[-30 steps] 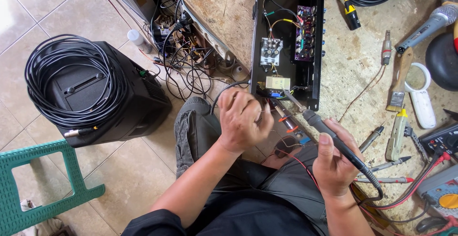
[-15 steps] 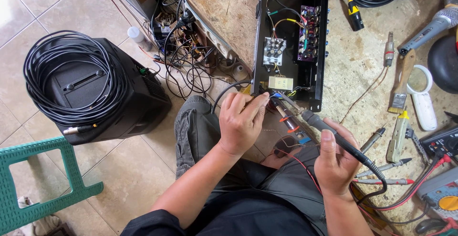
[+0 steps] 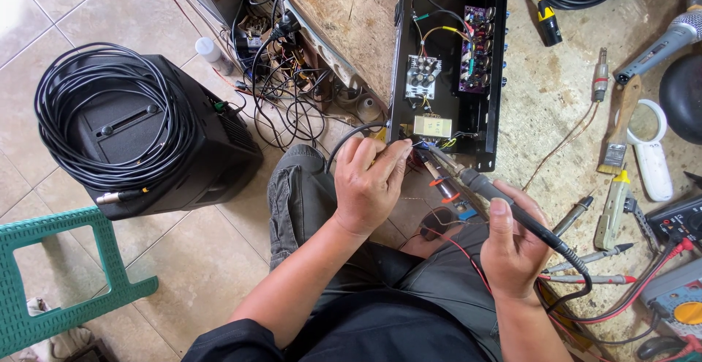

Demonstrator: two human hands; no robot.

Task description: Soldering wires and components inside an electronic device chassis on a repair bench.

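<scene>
A person seated over an opened black amplifier chassis [image 3: 446,62] brings a soldering iron [image 3: 504,205] in toward its near edge. The right hand [image 3: 512,249] is closed round the iron's dark handle, and the metal tip now points at the wires beside the small cream transformer block [image 3: 431,126]. The left hand [image 3: 369,183] has crept forward over the last second, thumb and fingers pinched on something thin at the same spot; what it grips cannot be made out. With tip and pinched wire nearly meeting, a joint at the chassis edge looks close.

The chassis lies on a worn, stained concrete surface [image 3: 556,113] strewn with a brush [image 3: 620,132], a yellow-capped pen tool [image 3: 610,208], probes and a microphone [image 3: 658,44]. To the left, on the tiled floor [image 3: 44,11], coiled black cable [image 3: 110,121] sits atop a black speaker [image 3: 183,164], near a green plastic stool [image 3: 58,281].
</scene>
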